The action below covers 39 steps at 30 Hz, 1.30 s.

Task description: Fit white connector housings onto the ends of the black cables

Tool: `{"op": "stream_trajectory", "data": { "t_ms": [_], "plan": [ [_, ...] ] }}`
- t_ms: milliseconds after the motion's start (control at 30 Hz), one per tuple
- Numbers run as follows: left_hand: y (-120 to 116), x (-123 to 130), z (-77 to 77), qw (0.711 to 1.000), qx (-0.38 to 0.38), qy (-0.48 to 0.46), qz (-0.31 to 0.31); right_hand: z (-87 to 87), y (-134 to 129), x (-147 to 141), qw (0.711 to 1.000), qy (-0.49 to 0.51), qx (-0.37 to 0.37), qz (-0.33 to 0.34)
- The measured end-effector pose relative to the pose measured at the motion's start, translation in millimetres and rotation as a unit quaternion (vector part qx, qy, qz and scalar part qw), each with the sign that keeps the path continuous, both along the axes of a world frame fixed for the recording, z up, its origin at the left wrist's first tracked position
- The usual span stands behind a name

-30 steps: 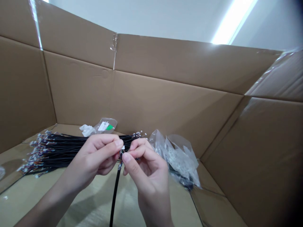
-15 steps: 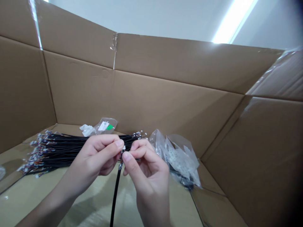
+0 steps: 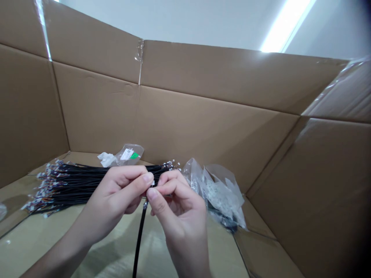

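Thumb and fingertips of my left hand [image 3: 124,193] pinch a small white connector [image 3: 152,183] at the top end of a black cable [image 3: 140,239]. Just below and to the right, my right hand [image 3: 179,212] is closed with its thumb and index finger at the thin wires under that connector. The cable hangs down between the hands and leaves the view at the bottom. My fingers hide most of the wires. Behind my left hand lies a bundle of black cables [image 3: 78,185] with white connectors and coloured wires at its ends.
Cardboard walls [image 3: 185,123] stand at the back and sides. A clear bag with a white and green label [image 3: 129,155] lies behind the bundle. To the right of my hands, plastic bags [image 3: 223,193] hold small white parts. A cardboard surface [image 3: 116,255] lies below.
My right thumb and fingertips have shifted slightly left, covering more of the wires. The cable's upper part has moved a little left; my left hand has barely moved.
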<state>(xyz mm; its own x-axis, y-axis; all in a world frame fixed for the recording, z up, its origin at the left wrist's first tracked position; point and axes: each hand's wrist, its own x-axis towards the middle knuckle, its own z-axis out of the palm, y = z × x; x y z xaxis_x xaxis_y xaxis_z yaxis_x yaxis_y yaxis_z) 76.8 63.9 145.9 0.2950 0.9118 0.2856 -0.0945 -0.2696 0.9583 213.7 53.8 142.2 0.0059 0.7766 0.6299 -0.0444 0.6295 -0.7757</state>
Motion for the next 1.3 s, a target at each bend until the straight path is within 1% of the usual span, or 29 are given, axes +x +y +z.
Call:
{"op": "stream_trajectory", "data": {
  "t_ms": [100, 233, 433, 567, 733, 800, 900, 1067, 1200, 1300],
  "plan": [
    [1.1, -1.2, 1.1, 1.0, 0.006, 0.013, -0.008, -0.7, 0.4, 0.8, 1.0, -0.003, 0.002, 0.001],
    [1.8, -4.0, 0.1, 1.0, 0.014, 0.025, -0.001, -1.2, -0.1, 0.6, 1.0, -0.012, 0.005, -0.009],
    [2.4, -3.9, 3.1, 0.999, -0.007, -0.011, -0.032, 1.3, -1.4, 1.0, 0.999, -0.021, 0.013, -0.034],
    [-0.1, -3.8, 3.1, 0.999, -0.012, -0.019, -0.035, 3.4, -1.9, 2.1, 0.998, -0.027, 0.034, -0.044],
    [-2.4, -6.1, 1.2, 1.0, -0.015, -0.008, -0.02, 2.9, -4.2, 0.8, 0.991, -0.058, 0.081, -0.085],
    [-2.2, -6.6, 1.4, 1.0, -0.012, 0.001, -0.013, 2.1, -5.8, -0.4, 0.983, -0.075, 0.119, -0.117],
    [-1.8, -7.1, 1.8, 1.0, -0.003, 0.012, 0.007, 0.2, -8.1, -2.0, 0.963, -0.106, 0.178, -0.172],
    [-2.2, -7.6, 0.8, 0.999, 0.011, 0.031, 0.038, -4.2, -10.0, -3.1, 0.931, -0.157, 0.232, -0.234],
    [-1.2, -6.7, 0.2, 0.998, 0.018, 0.039, 0.04, -7.0, -9.9, -4.9, 0.909, -0.173, 0.27, -0.266],
    [-0.2, -6.1, -0.5, 0.998, 0.016, 0.042, 0.044, -9.0, -9.5, -5.9, 0.903, -0.171, 0.286, -0.271]
  ]
}}
